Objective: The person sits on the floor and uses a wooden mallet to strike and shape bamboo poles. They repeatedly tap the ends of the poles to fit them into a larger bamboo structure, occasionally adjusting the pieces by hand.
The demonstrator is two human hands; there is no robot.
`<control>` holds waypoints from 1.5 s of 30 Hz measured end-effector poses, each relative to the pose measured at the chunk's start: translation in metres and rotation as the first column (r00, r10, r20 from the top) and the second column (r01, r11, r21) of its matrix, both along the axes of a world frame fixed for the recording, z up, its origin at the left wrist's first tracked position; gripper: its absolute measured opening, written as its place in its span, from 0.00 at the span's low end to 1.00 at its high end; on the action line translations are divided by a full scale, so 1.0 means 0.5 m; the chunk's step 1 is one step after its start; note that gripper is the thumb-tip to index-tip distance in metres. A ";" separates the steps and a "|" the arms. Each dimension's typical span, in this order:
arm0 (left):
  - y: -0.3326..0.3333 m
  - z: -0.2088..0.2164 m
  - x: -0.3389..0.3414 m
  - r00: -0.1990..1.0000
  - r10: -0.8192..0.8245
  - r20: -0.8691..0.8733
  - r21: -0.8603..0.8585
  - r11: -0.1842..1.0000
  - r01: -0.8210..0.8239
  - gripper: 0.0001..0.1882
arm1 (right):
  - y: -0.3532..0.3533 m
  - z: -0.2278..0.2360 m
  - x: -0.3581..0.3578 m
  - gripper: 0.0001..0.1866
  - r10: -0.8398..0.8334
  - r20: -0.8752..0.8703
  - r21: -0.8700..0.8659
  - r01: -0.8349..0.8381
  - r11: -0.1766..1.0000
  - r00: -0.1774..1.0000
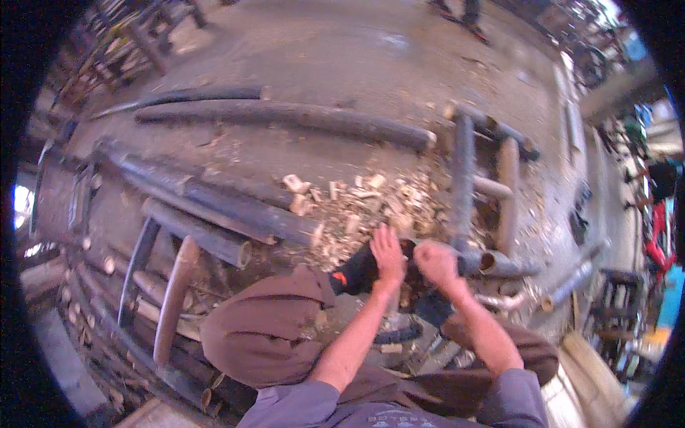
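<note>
My left hand (386, 253) lies flat with its fingers stretched out, over a dark piece whose shape I cannot make out. Just to its right, my right hand (435, 261) is closed in a fist, slightly blurred; what it grips, if anything, is hidden. Pale wood chips (371, 196) are heaped on the floor beyond both hands. Right of my fist, a frame of round dark poles (462, 182) with crosspieces lies on the ground, and a hollow pole end (492, 262) shows near it. My dark shoe (357, 272) is beside my left hand.
Long dark poles (285, 116) lie across the floor ahead, with thick ones (228, 203) to the left. A wooden trestle (175, 299) and stacked poles (107, 314) stand lower left. Another person's legs (464, 18) show at the top; clutter (621, 307) fills the right side.
</note>
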State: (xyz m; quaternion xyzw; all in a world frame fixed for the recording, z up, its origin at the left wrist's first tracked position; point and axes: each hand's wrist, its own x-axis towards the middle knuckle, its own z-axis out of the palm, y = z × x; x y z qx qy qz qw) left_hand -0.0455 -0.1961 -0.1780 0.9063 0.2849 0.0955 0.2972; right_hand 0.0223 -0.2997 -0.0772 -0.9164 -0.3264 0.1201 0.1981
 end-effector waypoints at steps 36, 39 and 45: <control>0.223 0.280 -0.016 0.527 0.836 0.151 -0.706 -0.282 0.650 0.44 | -0.401 0.440 -0.021 0.52 -0.026 0.127 -0.419 0.077 0.905 0.992; 0.209 0.268 -0.013 0.608 0.794 0.021 -0.809 -0.343 0.477 0.39 | -0.408 0.465 -0.036 0.55 -0.230 -0.345 -0.508 0.025 0.861 0.910; 0.228 0.203 0.003 0.704 0.702 -0.107 -0.984 -0.179 0.029 0.41 | -0.400 0.395 -0.101 0.55 0.032 0.023 -0.398 -0.020 0.917 0.999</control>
